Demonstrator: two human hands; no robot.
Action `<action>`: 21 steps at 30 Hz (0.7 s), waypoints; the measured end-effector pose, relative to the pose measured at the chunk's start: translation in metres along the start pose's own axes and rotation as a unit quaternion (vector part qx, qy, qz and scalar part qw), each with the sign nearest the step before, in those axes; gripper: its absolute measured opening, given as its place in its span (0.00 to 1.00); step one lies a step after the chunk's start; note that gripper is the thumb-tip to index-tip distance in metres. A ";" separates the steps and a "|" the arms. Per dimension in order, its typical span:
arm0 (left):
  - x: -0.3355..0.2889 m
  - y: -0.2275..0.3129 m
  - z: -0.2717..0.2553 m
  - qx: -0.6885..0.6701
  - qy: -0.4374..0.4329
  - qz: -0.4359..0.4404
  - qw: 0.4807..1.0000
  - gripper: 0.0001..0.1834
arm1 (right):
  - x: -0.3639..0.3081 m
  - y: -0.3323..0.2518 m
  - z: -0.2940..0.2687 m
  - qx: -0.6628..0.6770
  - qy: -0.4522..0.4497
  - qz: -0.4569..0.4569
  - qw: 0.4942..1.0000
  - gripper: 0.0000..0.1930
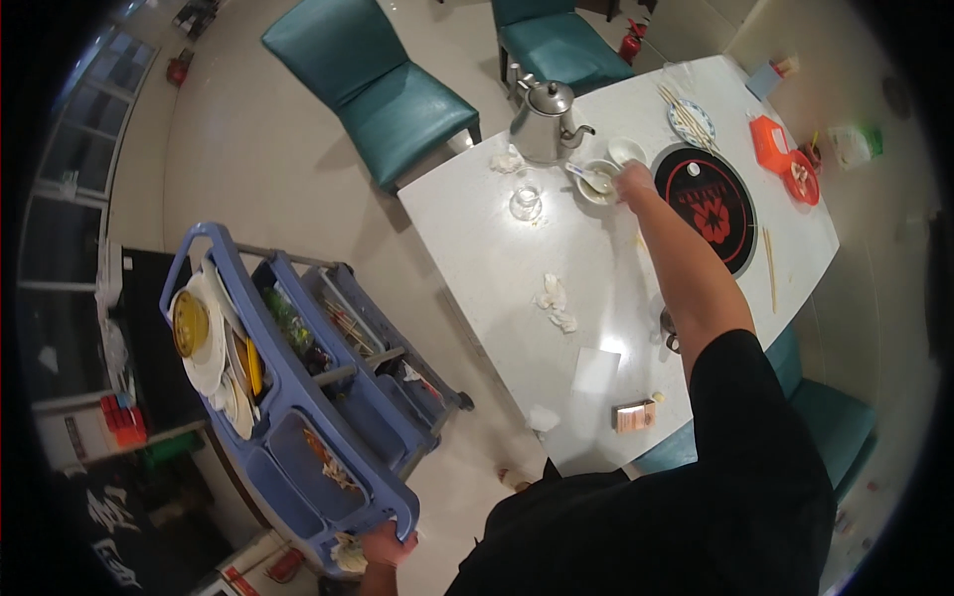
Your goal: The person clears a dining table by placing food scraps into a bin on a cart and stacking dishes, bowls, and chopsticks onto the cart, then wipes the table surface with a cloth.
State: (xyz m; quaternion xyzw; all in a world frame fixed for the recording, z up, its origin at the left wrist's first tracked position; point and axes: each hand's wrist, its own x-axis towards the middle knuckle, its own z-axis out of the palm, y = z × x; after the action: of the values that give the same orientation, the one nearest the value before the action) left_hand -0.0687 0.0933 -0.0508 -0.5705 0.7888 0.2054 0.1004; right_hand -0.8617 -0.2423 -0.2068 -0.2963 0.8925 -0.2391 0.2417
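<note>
My right arm stretches across the white table (467, 238). At its far side my right hand (634, 185) is closed at the rim of a white bowl (596, 196), in which a white soup spoon (593, 179) rests. A second white bowl (626, 151) stands just behind my fingers, whose tips are partly blurred. Left of the bowls is a metal kettle (544, 124), with a clear glass (526, 202) in front of it. Low on the left, my left hand (389, 544) is wrapped round the near end of a blue service cart (393, 487).
Stacked plates (204, 348) and a yellow bowl (190, 323) sit on the cart. The table bears crumpled tissues (553, 298), a small box (634, 416), a black round plate (730, 214), a patterned plate (691, 121) with chopsticks, and an orange box (767, 144). Green chairs (412, 124) stand around.
</note>
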 end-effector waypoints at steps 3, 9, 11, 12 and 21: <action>-0.003 -0.003 -0.002 0.000 0.022 0.004 1.000 0.18 | -0.045 0.021 -0.013 0.024 -0.007 0.012 1.000 0.15; -0.015 -0.016 -0.009 0.004 -0.038 -0.013 0.999 0.28 | -0.179 0.002 -0.035 -0.012 -0.114 -0.047 0.992 0.12; -0.019 -0.020 -0.012 -0.032 -0.067 -0.034 0.997 0.28 | -0.233 -0.031 -0.032 0.025 -0.173 -0.019 0.984 0.17; -0.023 -0.022 -0.013 -0.043 -0.032 -0.010 0.999 0.27 | -0.261 -0.050 -0.027 0.053 -0.196 -0.012 0.979 0.20; -0.046 -0.050 -0.008 -0.190 0.055 0.016 0.980 0.20 | -0.441 -0.272 0.104 0.081 -0.411 -0.249 0.873 0.16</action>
State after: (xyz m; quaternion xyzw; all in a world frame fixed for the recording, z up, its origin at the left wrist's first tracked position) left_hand -0.0058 0.1157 -0.0360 -0.5771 0.7487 0.3213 -0.0568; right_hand -0.3776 -0.1812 -0.0037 -0.5598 0.5866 -0.2199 0.5424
